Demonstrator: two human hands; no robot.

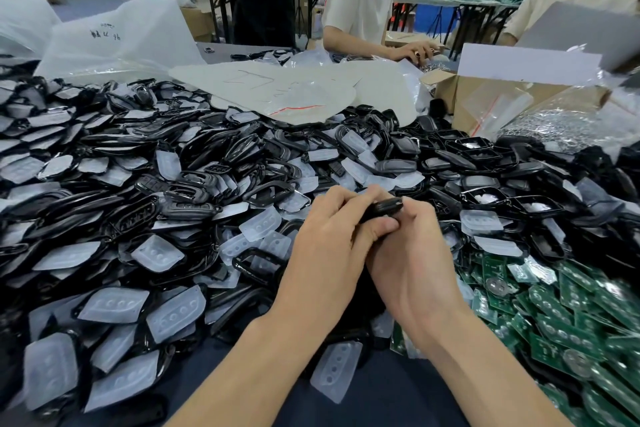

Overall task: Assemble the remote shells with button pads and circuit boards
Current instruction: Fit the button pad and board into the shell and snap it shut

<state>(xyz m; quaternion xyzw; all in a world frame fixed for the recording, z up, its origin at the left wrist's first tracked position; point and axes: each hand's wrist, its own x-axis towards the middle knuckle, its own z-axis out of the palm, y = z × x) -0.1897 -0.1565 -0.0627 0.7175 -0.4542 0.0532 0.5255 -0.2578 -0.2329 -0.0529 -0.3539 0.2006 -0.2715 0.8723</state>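
A black remote shell (384, 209) is clasped between both my hands just above the table's middle. My left hand (332, 246) grips it from the left, thumb across its near side. My right hand (412, 253) grips it from the right with fingers curled over its top. Most of the shell is hidden by my fingers. A wide heap of black shells (194, 163) and translucent white button pads (157, 253) covers the table. Green circuit boards (554, 322) lie piled at the lower right.
A loose button pad (334, 371) lies on the dark table (363, 402) near my forearms. White plastic bags (114, 35) stand at the back left, a cardboard box (491, 97) with clear bags at the back right. Other people sit or stand across the table.
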